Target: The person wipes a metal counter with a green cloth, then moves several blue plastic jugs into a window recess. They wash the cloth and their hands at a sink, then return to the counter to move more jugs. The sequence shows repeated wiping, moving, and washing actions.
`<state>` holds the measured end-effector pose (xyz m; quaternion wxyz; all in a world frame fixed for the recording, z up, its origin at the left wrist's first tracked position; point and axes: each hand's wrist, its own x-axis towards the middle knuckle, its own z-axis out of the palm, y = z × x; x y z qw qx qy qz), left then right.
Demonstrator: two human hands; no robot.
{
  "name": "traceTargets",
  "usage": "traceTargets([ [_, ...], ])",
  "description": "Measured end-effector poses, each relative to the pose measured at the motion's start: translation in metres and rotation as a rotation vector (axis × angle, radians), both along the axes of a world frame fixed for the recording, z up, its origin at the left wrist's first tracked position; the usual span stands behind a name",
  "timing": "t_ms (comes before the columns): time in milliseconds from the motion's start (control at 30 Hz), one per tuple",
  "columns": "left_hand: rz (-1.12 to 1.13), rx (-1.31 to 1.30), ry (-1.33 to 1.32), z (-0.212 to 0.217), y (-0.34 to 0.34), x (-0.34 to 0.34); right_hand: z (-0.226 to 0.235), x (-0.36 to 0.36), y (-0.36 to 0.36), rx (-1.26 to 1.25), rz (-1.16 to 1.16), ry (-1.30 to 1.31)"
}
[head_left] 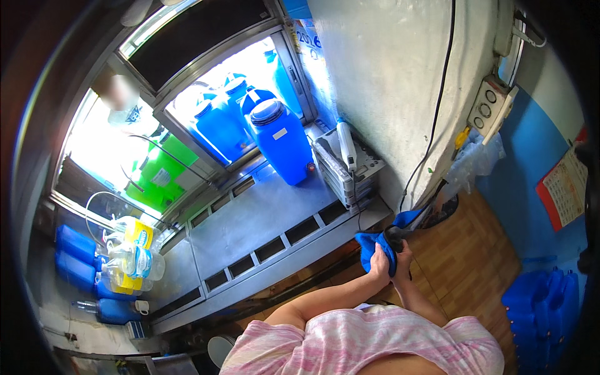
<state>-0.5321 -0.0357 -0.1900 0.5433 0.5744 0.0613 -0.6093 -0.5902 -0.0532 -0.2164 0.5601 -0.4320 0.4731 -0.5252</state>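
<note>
Both my hands are together in front of me, to the right of the metal counter's front edge. They grip a blue cloth (pixel 367 246) with a dark grey part bunched at its upper right. My left hand (pixel 379 260) is closed on the blue side, its fingers pressing into the fabric. Beside it, my right hand (pixel 404 257) is closed around the dark part, with its fingertips partly hidden. More blue and dark fabric hangs just beyond the hands, close to the wall corner; I cannot tell whether it belongs to the same cloth.
A large blue water jug (pixel 281 140) stands on the steel counter (pixel 250 219), near stacked grey trays (pixel 340 172). Clear and yellow bottles (pixel 134 256) crowd the left end. More blue containers (pixel 540 312) sit at lower right. A person (pixel 128 112) is outside the window.
</note>
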Motion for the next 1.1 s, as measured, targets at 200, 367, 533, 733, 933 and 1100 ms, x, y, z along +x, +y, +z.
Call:
traceTargets([
  [200, -0.125, 0.028, 0.202, -0.017, -0.010, 0.014, -0.017, -0.014, -0.003, -0.200, -0.025, 0.279],
  [367, -0.689, -0.237, 0.061, -0.015, 0.000, 0.062, -0.046, -0.038, -0.005, -0.190, 0.203, 0.754],
  [533, -0.880, -0.419, -1.178, 0.070, 0.005, 0.164, -0.090, -0.080, -0.002, 0.040, 0.407, 1.050],
  [733, 0.431, -0.495, -2.109, 0.230, 0.047, 0.272, -0.109, -0.115, 0.000, 0.448, 0.821, 1.441],
  [933, 0.314, -0.041, -2.098, 0.253, 0.056, 0.308, -0.126, -0.066, -0.002, 0.366, 1.112, 1.381],
  [1100, 0.237, -0.087, -1.907, 0.226, 0.047, 0.336, -0.124, -0.006, -0.013, 0.078, 1.287, 1.277],
])
